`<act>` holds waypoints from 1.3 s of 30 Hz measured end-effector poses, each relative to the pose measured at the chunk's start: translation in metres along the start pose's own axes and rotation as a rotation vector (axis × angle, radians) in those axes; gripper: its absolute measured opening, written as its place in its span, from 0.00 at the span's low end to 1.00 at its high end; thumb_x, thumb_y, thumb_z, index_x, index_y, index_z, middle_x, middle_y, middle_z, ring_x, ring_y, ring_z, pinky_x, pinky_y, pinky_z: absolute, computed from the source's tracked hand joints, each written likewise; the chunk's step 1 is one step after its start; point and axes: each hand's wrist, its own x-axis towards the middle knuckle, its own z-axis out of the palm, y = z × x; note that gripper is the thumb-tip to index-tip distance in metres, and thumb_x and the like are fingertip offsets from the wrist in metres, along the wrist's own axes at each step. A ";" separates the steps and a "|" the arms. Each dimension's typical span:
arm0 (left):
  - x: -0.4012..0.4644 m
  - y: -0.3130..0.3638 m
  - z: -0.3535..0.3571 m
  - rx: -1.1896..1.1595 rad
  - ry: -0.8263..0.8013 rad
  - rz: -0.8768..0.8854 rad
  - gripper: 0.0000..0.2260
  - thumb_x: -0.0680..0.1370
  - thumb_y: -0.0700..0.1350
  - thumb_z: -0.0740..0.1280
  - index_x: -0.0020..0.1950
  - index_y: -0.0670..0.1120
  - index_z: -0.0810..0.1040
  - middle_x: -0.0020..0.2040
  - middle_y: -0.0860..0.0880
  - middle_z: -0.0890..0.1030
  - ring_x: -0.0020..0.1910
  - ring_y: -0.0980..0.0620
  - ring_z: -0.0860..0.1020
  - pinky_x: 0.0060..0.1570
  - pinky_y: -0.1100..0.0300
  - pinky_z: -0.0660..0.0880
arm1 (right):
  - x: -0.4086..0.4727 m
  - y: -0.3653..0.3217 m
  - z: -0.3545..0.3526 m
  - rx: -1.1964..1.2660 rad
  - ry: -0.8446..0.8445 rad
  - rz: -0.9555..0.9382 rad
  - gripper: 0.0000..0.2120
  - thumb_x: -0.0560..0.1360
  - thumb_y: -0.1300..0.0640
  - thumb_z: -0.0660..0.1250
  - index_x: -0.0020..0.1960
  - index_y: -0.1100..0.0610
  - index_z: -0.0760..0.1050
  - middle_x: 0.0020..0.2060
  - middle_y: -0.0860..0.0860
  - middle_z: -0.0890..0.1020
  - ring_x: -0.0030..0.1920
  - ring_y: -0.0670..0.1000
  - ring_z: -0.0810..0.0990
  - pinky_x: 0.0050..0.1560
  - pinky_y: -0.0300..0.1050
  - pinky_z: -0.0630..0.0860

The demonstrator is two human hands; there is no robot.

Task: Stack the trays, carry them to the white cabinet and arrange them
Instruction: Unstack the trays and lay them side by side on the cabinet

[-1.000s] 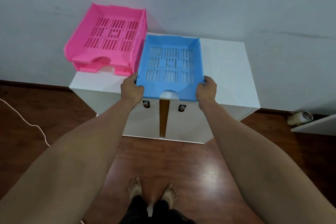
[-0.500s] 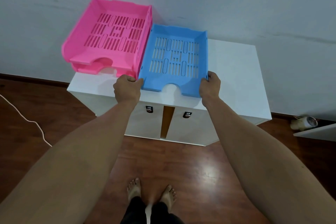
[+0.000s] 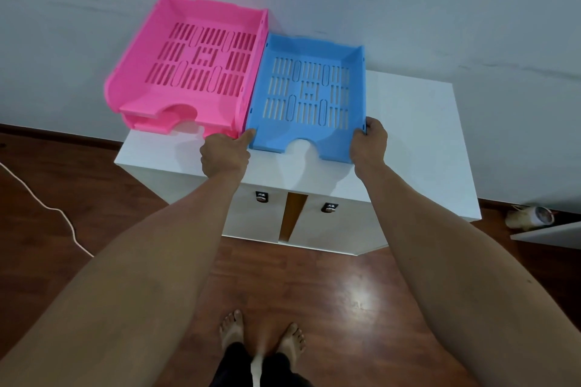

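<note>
With the blue tray (image 3: 309, 97) gripped at its front corners by left hand (image 3: 224, 151) and right hand (image 3: 367, 143), the touching pink stack (image 3: 191, 66), overhanging the cabinet (image 3: 418, 135), could be knocked off.

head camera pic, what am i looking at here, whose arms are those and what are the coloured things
The camera sits on a person's head, looking down, so the arms and bare feet are their own. They stand at a white cabinet against the wall. On top lie pink trays, one stacked on another, and beside them a blue tray. These are slotted plastic paper trays. The left hand touches the blue tray's near left corner, and the right hand grips its near right corner. The blue tray appears to rest on the cabinet, close against the pink stack.
</note>
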 end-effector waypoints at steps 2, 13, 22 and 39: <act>0.000 0.000 0.000 -0.011 -0.010 -0.009 0.23 0.69 0.65 0.75 0.33 0.45 0.80 0.30 0.48 0.84 0.31 0.46 0.85 0.44 0.47 0.84 | -0.001 0.001 0.000 -0.018 -0.003 -0.004 0.16 0.79 0.69 0.55 0.61 0.61 0.76 0.49 0.51 0.80 0.42 0.49 0.78 0.39 0.40 0.74; -0.008 0.007 -0.040 0.050 -0.099 0.192 0.16 0.72 0.56 0.75 0.34 0.44 0.82 0.31 0.48 0.85 0.34 0.47 0.86 0.45 0.48 0.84 | -0.039 -0.015 -0.003 -0.119 0.156 0.014 0.26 0.81 0.56 0.64 0.78 0.57 0.66 0.74 0.56 0.72 0.71 0.58 0.74 0.72 0.58 0.71; 0.034 0.030 -0.107 0.088 0.012 0.428 0.08 0.75 0.46 0.68 0.48 0.42 0.81 0.41 0.47 0.84 0.41 0.46 0.82 0.47 0.52 0.81 | -0.079 -0.077 0.043 -0.013 0.108 -0.027 0.19 0.82 0.61 0.63 0.73 0.59 0.71 0.68 0.57 0.78 0.65 0.57 0.80 0.60 0.46 0.76; 0.163 0.014 -0.190 0.281 -0.108 0.417 0.16 0.73 0.48 0.62 0.56 0.39 0.75 0.54 0.37 0.81 0.53 0.35 0.80 0.50 0.43 0.80 | -0.131 -0.118 0.171 -0.008 -0.133 -0.018 0.29 0.78 0.56 0.70 0.76 0.61 0.69 0.69 0.56 0.77 0.67 0.56 0.78 0.69 0.52 0.75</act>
